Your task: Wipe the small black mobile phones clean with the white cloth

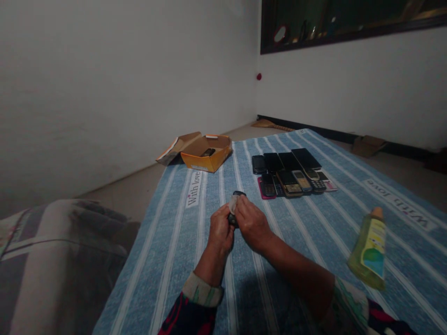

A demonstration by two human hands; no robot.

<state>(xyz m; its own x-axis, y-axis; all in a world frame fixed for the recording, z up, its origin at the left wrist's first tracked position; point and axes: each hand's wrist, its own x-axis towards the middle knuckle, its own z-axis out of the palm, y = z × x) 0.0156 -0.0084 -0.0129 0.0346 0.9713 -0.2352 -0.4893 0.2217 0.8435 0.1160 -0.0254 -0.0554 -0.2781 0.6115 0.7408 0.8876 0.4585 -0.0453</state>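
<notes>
Wiping a small dark handset [233, 215] with a scrap of pale cloth [233, 203], a person sits over a blue towel with white stripes [314, 232] spread on the floor. The left hand [220, 230] clasps the handset from below; the right hand [252, 223] pinches the cloth against its top. At one o'clock, well apart, two neat rows of dark mobile phones [289, 173] lie side by side. At eleven o'clock an open orange cardboard box [206, 154] contains one more phone. At four o'clock stands a yellow-green plastic bottle [369, 249]. Judging by this, most phones look dealt with, with little left.
</notes>
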